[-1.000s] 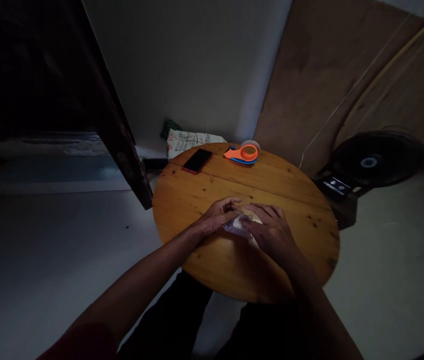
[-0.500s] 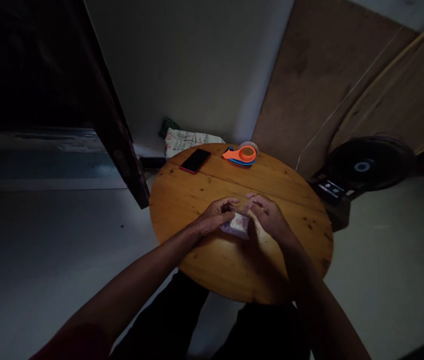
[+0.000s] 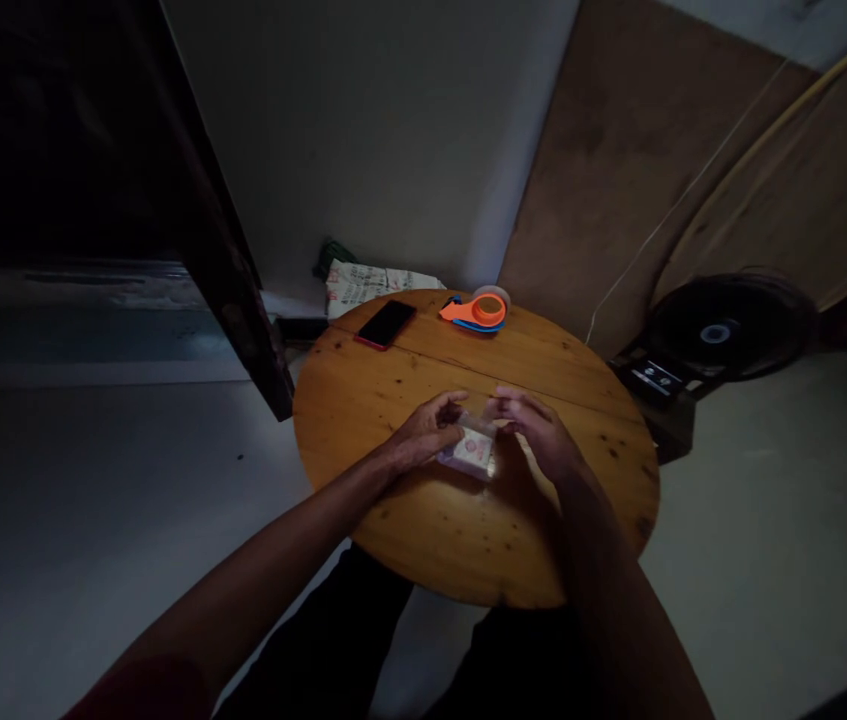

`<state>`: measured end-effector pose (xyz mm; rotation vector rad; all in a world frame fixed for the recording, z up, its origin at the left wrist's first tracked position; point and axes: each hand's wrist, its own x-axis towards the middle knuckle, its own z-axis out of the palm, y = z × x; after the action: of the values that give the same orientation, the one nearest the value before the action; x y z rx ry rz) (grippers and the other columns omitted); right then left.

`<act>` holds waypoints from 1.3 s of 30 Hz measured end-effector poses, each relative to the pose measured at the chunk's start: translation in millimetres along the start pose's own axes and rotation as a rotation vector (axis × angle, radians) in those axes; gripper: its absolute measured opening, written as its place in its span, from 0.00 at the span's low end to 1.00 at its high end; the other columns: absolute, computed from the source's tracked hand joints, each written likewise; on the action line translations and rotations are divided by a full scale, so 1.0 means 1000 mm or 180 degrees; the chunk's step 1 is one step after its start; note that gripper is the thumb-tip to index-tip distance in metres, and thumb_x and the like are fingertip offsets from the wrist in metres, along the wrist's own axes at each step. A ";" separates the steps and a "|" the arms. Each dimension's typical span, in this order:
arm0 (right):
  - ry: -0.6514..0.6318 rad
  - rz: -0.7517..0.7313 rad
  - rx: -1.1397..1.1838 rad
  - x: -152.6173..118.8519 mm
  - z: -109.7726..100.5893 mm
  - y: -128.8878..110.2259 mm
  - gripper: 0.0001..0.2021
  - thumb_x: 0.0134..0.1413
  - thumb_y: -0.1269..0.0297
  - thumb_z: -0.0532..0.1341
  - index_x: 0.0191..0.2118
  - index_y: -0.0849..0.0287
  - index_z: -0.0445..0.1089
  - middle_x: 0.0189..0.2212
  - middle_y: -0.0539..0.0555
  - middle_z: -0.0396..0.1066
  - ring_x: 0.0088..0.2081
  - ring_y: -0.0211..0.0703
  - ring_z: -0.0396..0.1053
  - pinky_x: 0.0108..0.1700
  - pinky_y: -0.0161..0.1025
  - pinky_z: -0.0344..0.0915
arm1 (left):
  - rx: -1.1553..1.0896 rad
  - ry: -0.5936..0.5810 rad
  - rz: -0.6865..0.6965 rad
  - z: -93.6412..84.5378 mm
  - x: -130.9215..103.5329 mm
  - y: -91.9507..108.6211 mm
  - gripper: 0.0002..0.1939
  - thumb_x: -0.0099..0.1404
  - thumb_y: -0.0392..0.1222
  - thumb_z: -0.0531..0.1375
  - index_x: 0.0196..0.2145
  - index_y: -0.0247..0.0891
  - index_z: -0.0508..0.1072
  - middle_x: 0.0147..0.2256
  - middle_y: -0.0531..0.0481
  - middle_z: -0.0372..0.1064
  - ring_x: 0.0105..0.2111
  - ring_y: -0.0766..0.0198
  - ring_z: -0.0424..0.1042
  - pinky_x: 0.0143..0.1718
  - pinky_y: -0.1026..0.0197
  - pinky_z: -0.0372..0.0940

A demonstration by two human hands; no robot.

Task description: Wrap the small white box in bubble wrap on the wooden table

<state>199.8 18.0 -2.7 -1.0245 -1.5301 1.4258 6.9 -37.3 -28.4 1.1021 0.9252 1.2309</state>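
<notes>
A small clear plastic box (image 3: 472, 450) with white and reddish print showing inside rests on the round wooden table. My left hand (image 3: 432, 430) grips its left side, with the thumb on top and the fingers curled around the far edge. At the box's far right corner, my right hand (image 3: 532, 420) has its fingers bent together on a see-through flap that stands up from the box. The flap is faint, and its exact outline is hard to make out.
A black phone (image 3: 386, 325) with a red edge lies at the table's far left. Beside it is an orange and blue tape dispenser (image 3: 479, 311). Behind the table (image 3: 393, 400) sits a printed white sack (image 3: 370, 285). A dark fan (image 3: 723, 330) stands to the right.
My right hand has shifted slightly left, closer to the box, and its fingers have turned toward the clear flap. My left hand keeps its hold. The view has moved slightly.
</notes>
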 end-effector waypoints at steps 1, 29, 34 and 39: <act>-0.0121 -0.0005 -0.0170 -0.001 -0.001 -0.001 0.21 0.46 0.54 0.65 0.46 0.58 0.72 0.40 0.56 0.75 0.40 0.46 0.71 0.38 0.39 0.65 | 0.0012 0.0034 -0.0007 0.000 0.000 -0.001 0.33 0.49 0.36 0.66 0.53 0.35 0.64 0.44 0.44 0.66 0.43 0.60 0.68 0.43 0.61 0.63; 0.1195 -0.0343 0.0595 0.016 0.010 0.018 0.16 0.42 0.55 0.64 0.37 0.57 0.69 0.30 0.49 0.71 0.29 0.37 0.67 0.30 0.34 0.64 | 0.0443 -0.0412 0.0092 0.001 -0.005 0.005 0.19 0.58 0.44 0.60 0.46 0.37 0.73 0.43 0.46 0.71 0.42 0.59 0.68 0.43 0.60 0.60; 0.1265 -0.0415 0.0564 0.017 0.007 0.019 0.15 0.43 0.55 0.64 0.36 0.58 0.68 0.29 0.48 0.69 0.28 0.36 0.66 0.30 0.34 0.64 | 0.0153 -0.0318 -0.0111 0.003 -0.004 0.005 0.22 0.54 0.40 0.62 0.47 0.35 0.73 0.40 0.47 0.72 0.32 0.65 0.67 0.33 0.64 0.59; 0.1598 -0.0540 0.0027 0.015 0.000 0.015 0.13 0.46 0.53 0.63 0.32 0.58 0.67 0.25 0.48 0.67 0.26 0.36 0.65 0.26 0.32 0.59 | -0.0104 0.0171 -0.0121 0.003 0.001 0.003 0.24 0.49 0.37 0.63 0.47 0.33 0.73 0.37 0.48 0.72 0.28 0.68 0.65 0.31 0.65 0.58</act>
<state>195.4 32.2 -16.9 -1.1156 -1.2059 0.9626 9.5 -37.1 -24.3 1.0256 0.9595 1.2453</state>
